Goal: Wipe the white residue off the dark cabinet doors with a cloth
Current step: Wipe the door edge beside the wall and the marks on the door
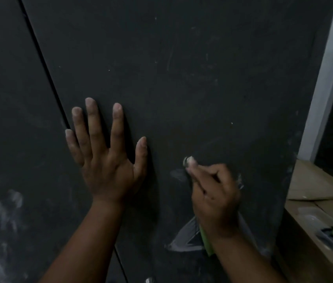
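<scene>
Most of the white chalky residue was left low down: a smeared triangle on the right dark matte cabinet door and cloudy patches on the left dark matte cabinet door. Upper panels looked nearly clean, only faint streaks. Right hand was curled around a light green cloth, fingertip rubbing a small white spot. Left hand lay flat, fingers spread wide, bracing by the door seam.

No legible text, label, brand, number or sign on any surface; white smears form no characters.
</scene>
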Demonstrator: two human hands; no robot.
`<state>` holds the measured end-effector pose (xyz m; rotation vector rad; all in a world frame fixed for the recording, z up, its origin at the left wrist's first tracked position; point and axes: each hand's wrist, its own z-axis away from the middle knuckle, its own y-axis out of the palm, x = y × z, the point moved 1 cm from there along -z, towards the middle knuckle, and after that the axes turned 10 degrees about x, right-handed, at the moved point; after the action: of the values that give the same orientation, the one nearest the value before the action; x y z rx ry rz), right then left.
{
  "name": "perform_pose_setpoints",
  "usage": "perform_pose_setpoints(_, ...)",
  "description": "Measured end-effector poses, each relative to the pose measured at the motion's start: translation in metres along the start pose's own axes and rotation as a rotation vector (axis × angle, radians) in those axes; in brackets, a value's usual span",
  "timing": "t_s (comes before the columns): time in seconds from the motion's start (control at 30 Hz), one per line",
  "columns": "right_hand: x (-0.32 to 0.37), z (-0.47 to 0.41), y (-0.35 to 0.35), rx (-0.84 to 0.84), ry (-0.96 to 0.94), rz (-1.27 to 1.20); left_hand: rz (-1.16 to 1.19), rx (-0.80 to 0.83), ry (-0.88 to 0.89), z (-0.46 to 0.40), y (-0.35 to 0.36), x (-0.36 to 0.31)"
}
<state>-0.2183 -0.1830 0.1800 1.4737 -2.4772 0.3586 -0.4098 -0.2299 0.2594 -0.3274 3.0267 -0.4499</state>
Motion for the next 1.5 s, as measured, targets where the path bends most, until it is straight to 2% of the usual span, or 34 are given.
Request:
perform_pose_setpoints(0.07, -0.003, 0.014, -0.001, 0.049, -0.009, 0.016, -0.003, 0.013, 0.011, 0.0, 0.0, 0.001)
perform_pose_setpoints(0.13, -0.009, 0.01, -0.008, 0.028, 0.047, 0.02, -0.017, 0.023, 0.015, 0.0, 0.001, 0.001)
perform_pose_setpoints(0.33, 0.0, -0.044, 0.0, -0.239, 0.167, -0.05, -0.041, 0.037, 0.009, 0.0, 0.001, -0.002)
perform_pose_setpoints(0.4, 0.016, -0.036, 0.014, -0.18, 0.096, -0.073, -0.052, 0.039, 0.002, 0.0, 0.001, -0.002)
perform_pose_setpoints(0.47, 0.028, -0.009, 0.023, -0.017, 0.018, -0.043, -0.061, 0.041, 0.002, 0.0, 0.001, -0.002)
perform_pose_setpoints(0.57, 0.021, 0.023, 0.015, 0.122, 0.017, -0.022, -0.06, 0.043, 0.008, 0.0, 0.001, -0.001)
perform_pose_setpoints(0.63, 0.007, 0.023, 0.003, 0.078, 0.071, -0.01, -0.057, 0.04, 0.011, 0.0, 0.002, -0.001)
perform_pose_setpoints(0.73, -0.007, -0.004, -0.006, -0.084, 0.147, 0.024, -0.058, 0.037, 0.008, -0.001, 0.003, -0.002)
perform_pose_setpoints(0.83, 0.002, -0.019, 0.004, -0.186, 0.179, -0.013, -0.051, 0.032, 0.001, 0.0, 0.004, -0.002)
perform_pose_setpoints(1.03, 0.019, 0.033, 0.015, 0.085, 0.09, -0.021, -0.058, 0.038, -0.002, 0.001, 0.005, 0.0)
perform_pose_setpoints(1.1, 0.01, 0.03, 0.006, 0.067, 0.133, -0.017, -0.06, 0.037, 0.001, 0.001, 0.005, 0.0)
perform_pose_setpoints(1.3, 0.006, -0.029, 0.003, -0.219, 0.248, -0.013, -0.048, 0.03, 0.001, 0.001, 0.006, 0.0)
perform_pose_setpoints(1.4, 0.024, -0.025, 0.014, -0.176, 0.187, -0.035, -0.049, 0.025, 0.001, 0.002, 0.007, -0.001)
perform_pose_setpoints(1.5, 0.031, 0.001, 0.014, -0.009, 0.119, -0.002, -0.051, 0.02, 0.001, 0.002, 0.007, -0.001)
